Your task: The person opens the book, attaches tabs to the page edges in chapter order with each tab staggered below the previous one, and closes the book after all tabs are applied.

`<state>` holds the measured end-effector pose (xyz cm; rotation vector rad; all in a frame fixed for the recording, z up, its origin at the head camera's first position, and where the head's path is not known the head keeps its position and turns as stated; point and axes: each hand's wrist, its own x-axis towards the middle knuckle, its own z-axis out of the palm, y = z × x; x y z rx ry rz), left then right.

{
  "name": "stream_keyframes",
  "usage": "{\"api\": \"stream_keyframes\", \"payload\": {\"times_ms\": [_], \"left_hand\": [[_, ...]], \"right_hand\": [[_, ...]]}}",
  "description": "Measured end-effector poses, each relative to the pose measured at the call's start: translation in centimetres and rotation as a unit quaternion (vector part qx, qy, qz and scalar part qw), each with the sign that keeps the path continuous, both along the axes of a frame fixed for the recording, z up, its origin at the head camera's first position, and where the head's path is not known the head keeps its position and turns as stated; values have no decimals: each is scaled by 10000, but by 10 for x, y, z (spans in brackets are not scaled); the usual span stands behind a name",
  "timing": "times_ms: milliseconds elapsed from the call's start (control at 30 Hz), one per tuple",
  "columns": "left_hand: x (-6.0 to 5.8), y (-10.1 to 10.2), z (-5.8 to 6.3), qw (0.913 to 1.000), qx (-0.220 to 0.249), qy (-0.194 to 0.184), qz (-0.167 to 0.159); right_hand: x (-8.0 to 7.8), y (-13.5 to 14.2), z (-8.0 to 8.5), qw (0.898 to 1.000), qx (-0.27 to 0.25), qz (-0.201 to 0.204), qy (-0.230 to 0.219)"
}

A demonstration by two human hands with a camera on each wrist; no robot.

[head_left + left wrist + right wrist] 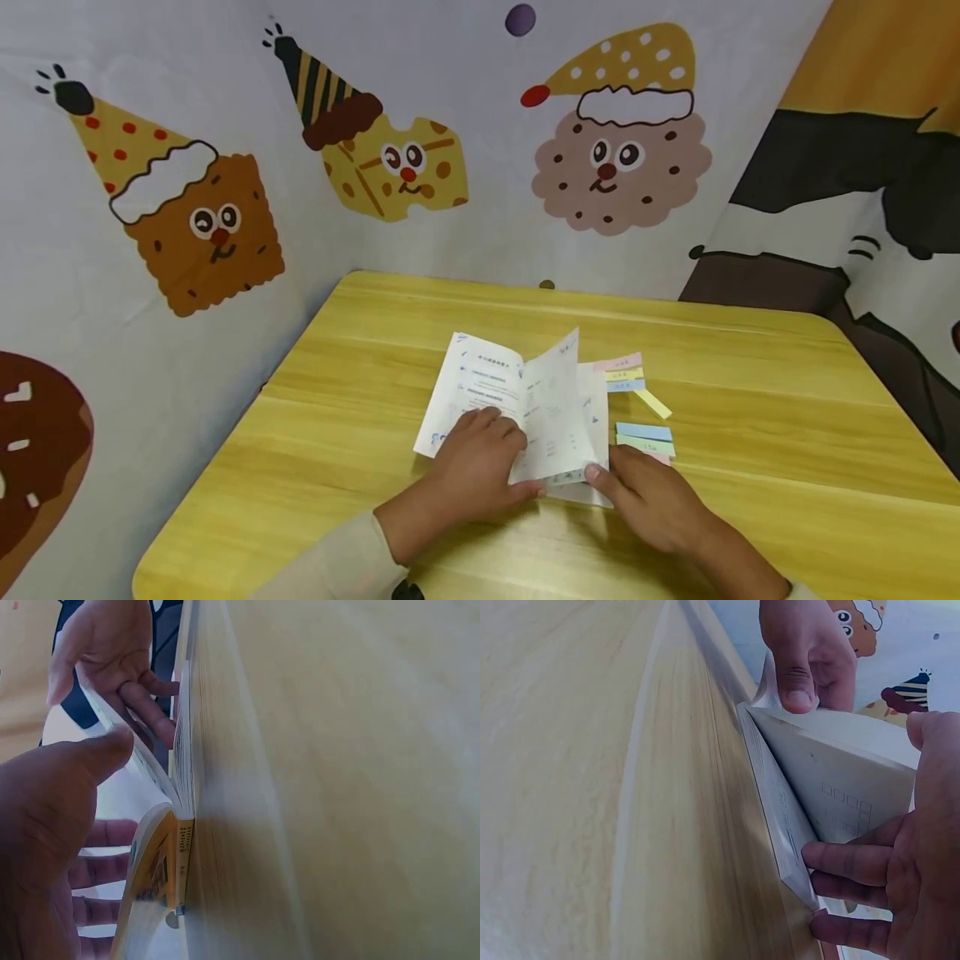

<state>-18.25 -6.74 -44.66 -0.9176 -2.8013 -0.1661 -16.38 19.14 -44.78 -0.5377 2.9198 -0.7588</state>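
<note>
An open book (468, 375) with printed pages lies on the table, its yellowish spine cover showing in the left wrist view. My left hand (480, 467) rests on the left page near the fold, fingers relaxed and the thumb reaching across the lower edge. A raised leaf (555, 408) stands up from the right half. My right hand (660, 500) holds this leaf at its lower outer corner, thumb on one side and fingers behind. In the right wrist view, those fingers (847, 859) reach beneath the leaf to the edge of the page stack (780, 810).
Coloured sticky tabs (626, 375) in pink, yellow and blue stick out along the book's right side. A second group of tabs (645, 432) lies lower, partly behind the right hand. The wooden table (787, 400) meets a cartoon-printed cloth (480, 242) at the back and left.
</note>
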Motion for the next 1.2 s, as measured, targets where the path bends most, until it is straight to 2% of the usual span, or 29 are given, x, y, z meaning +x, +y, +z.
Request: {"api": "stream_keyframes", "payload": {"times_ms": [233,333,433,533,600,700,767,867,933,1000,1100,1200], "left_hand": [[2,1,1,9998,-2,-22,192],[2,0,1,9989,278,36,379],[3,-1,3,9915,858,232,947],[2,-4,6,9761,1225,707,1652],[1,-6,8,9684,1104,1058,1969],[0,-11,9,9699,388,1253,2049],[1,-12,10,9761,-115,1123,1858],[4,-10,10,9838,-589,776,1506],[6,-7,9,9876,-606,485,1367],[8,-3,7,9891,-441,98,1403],[9,1,5,9871,-244,-375,1536],[10,4,3,9839,-276,-620,1654]], "right_hand": [[0,-3,-4,9999,18,-124,-104],[0,-4,-5,9999,-18,-119,-33],[-2,-6,-5,10000,-16,-78,35],[-4,-8,-5,10000,16,-22,88],[-4,-9,-6,9999,52,-12,104],[-5,-9,-6,9998,101,-24,146],[-6,-9,-6,9997,152,3,194],[-6,-10,-5,9989,309,65,336],[-6,-10,-5,9981,409,132,444],[-6,-10,-5,9971,501,164,544],[-6,-10,-4,9955,614,216,693],[-5,-12,-1,9933,752,254,840]]}}
